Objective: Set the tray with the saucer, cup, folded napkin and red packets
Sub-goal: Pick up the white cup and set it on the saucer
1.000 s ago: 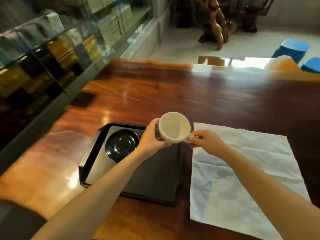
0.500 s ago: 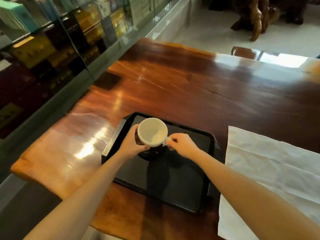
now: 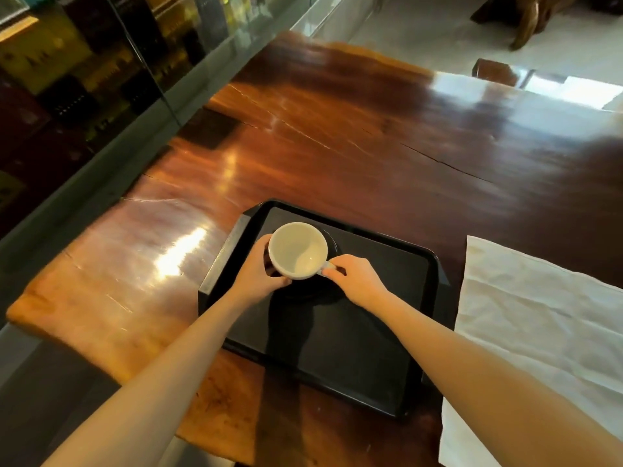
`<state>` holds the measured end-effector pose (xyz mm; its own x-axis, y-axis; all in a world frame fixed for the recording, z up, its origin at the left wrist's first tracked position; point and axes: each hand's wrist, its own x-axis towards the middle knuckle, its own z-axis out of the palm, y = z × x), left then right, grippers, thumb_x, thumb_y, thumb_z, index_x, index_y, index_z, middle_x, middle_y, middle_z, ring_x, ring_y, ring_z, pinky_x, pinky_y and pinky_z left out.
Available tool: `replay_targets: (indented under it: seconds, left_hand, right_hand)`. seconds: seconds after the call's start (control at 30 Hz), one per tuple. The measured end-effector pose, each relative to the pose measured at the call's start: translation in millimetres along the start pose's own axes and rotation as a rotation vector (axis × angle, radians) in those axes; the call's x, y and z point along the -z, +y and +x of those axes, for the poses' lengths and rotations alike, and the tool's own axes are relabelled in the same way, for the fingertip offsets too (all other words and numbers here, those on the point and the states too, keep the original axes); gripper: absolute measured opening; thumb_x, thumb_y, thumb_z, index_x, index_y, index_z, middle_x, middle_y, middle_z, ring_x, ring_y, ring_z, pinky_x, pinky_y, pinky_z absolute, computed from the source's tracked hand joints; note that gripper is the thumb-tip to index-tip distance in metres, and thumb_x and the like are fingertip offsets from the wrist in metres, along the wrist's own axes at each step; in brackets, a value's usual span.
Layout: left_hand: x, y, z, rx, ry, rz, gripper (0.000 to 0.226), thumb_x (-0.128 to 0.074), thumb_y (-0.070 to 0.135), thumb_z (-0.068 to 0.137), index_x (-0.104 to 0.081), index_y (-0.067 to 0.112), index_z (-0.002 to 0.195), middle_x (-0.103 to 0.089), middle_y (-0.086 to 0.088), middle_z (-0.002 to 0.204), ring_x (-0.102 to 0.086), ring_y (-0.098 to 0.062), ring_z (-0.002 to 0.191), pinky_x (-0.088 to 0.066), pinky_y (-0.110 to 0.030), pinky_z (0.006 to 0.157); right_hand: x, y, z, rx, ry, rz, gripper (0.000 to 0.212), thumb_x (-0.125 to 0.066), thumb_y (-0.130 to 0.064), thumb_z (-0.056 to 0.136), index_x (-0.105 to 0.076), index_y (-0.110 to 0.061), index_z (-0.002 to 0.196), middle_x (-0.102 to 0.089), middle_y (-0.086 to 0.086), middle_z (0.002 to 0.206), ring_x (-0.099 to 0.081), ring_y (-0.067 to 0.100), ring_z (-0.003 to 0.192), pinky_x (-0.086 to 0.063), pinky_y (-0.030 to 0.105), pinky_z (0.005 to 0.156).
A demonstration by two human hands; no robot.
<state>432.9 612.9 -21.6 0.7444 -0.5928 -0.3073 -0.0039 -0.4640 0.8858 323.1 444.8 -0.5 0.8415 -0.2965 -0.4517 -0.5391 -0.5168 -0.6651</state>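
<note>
**A:** What did you have at that moment, from the left?

**B:** At the far left I saw a glass-fronted display case [image 3: 84,72] with dark and yellow boxes behind it, then the glossy reddish-brown wooden slab table [image 3: 337,146], cracked along the grain and glaring with window light. On it lay the black rectangular plastic tray [image 3: 371,348]. My left hand [image 3: 256,274] was wrapped around the side of the round white ceramic cup [image 3: 298,251], and my right hand [image 3: 357,281] was pinching its small handle.

**A:** Was the cup down?

**B:** It sat over the round black saucer [image 3: 332,244], which showed only as a dark arc past the rim, at the tray's far left corner. I could not tell whether the cup rested on it or hung just above.

**A:** So how far along?

**B:** I judged the saucer placed and the cup nearly so. The large creased white cloth napkin [image 3: 539,332] lay unfolded on the table just right of the tray. No red packets were in view. Beyond, I saw pale floor and a gnarled wooden piece [image 3: 532,18].
</note>
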Motion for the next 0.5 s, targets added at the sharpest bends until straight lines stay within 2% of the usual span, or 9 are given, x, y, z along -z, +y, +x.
replay_targets:
  seconds: [0.1,0.17,0.33,0.43,0.5]
  left_hand:
    - [0.4,-3.0,0.7,0.009,-0.017,-0.028,0.084,-0.077,-0.004,0.069,-0.031,0.02,0.135,-0.04,0.0,0.135,-0.039,-0.01,0.123,-0.039,-0.016,0.09]
    - [0.9,-3.0,0.4,0.014,-0.023,-0.038,0.084,-0.077,-0.004,0.069,-0.031,0.021,0.135,-0.039,0.003,0.132,-0.038,-0.009,0.122,-0.038,-0.021,0.093]
    - [3.1,-1.6,1.4,0.032,-0.028,-0.035,0.082,-0.076,-0.003,0.069,-0.031,0.028,0.131,-0.038,0.007,0.127,-0.038,-0.008,0.12,-0.037,-0.02,0.091]
    - [3.9,-0.7,-0.5,0.038,-0.036,-0.027,0.081,-0.076,-0.003,0.07,-0.03,0.031,0.127,-0.038,0.006,0.126,-0.038,-0.008,0.119,-0.037,-0.014,0.087]
    - [4.0,1.4,-1.3,0.039,-0.041,-0.01,0.081,-0.075,-0.004,0.071,-0.03,0.03,0.128,-0.038,0.007,0.126,-0.037,-0.007,0.118,-0.036,-0.015,0.089]
  right_hand:
    - [-1.1,1.5,1.3,0.002,-0.008,-0.002,0.026,-0.052,-0.031,0.094,-0.065,-0.013,0.107,-0.067,0.007,0.105,-0.062,0.02,0.095,-0.047,0.029,0.083]
    - [-2.3,1.8,1.4,0.007,-0.003,0.004,0.025,-0.052,-0.029,0.094,-0.065,-0.012,0.107,-0.067,0.008,0.105,-0.062,0.021,0.094,-0.048,0.03,0.082]
    - [-4.1,1.1,2.8,0.03,0.009,0.012,0.024,-0.052,-0.027,0.094,-0.065,-0.011,0.107,-0.065,0.008,0.105,-0.055,0.01,0.083,-0.042,0.023,0.076]
    - [-3.8,0.0,4.5,0.03,-0.001,0.002,0.024,-0.052,-0.026,0.094,-0.065,-0.011,0.107,-0.065,0.008,0.104,-0.054,0.01,0.082,-0.041,0.023,0.075]
    - [-3.6,-0.2,4.9,0.028,-0.002,0.001,0.024,-0.053,-0.026,0.094,-0.065,-0.01,0.108,-0.065,0.008,0.104,-0.054,0.011,0.082,-0.041,0.024,0.075]
